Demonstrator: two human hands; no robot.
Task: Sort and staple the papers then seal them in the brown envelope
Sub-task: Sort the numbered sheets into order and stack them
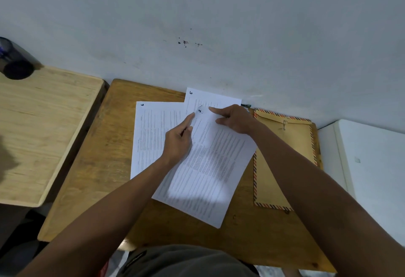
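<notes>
A: What is the setting?

B: A pale grey wall (197, 24) with a few dark specks runs behind a worn brown wooden desk (92, 167) pushed up against it. A lighter, pale wooden table (43, 123) stands to the left, with a dark translucent cup (13, 59) at its far corner. A white cabinet (372, 156) sits to the right.

A: Where are the papers?

B: Three white printed sheets lie across the middle of the desk. The tilted top sheet (208, 167) overlaps a flat sheet marked 6 (151, 127) on its left and a far sheet marked 5 (210, 99) against the wall. The brown paper envelope with a striped red-and-blue border (285, 145) lies flat just to the right, its edge partly under the top sheet.

A: And the hands?

B: The left hand (177, 143) rests at the top sheet's left edge, index finger stretched toward its upper corner, the other fingers curled; whether it pinches the edge I cannot tell. The right hand (234, 119) lies on the top sheet near the same corner, index finger pointing left along it, other fingers bent. The two hands are close but apart.
</notes>
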